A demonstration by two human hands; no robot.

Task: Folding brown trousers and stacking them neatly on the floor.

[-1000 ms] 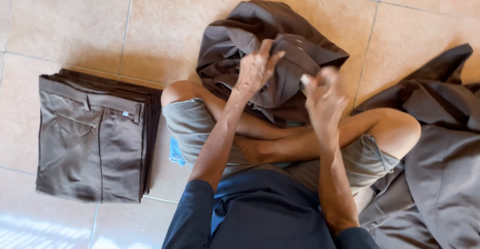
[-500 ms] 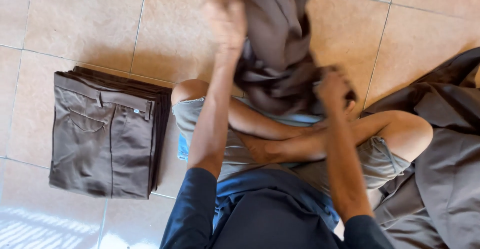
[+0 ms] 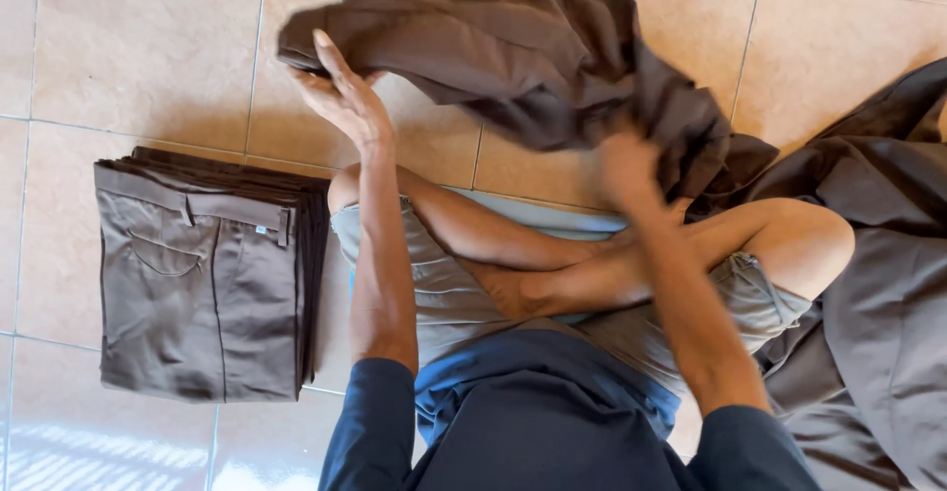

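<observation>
I sit cross-legged on a tiled floor. A dark brown garment (image 3: 523, 57) hangs in the air in front of me, spread out between my hands. My left hand (image 3: 340, 97) is raised at its left end, fingers up against the cloth's edge. At the garment's lower right part is my right hand (image 3: 626, 166), blurred by motion and closed into the fabric. A neat stack of folded brown trousers (image 3: 202, 274) lies on the floor to my left.
A loose heap of the same dark brown cloth (image 3: 878, 284) covers the floor on my right, beside my knee. Beige floor tiles (image 3: 128, 47) with pale grout lines surround me.
The garment was bunched near my lap, then lifted high by my left hand. Now it is spread wider, my left hand has swung out leftwards and my right hand has risen.
</observation>
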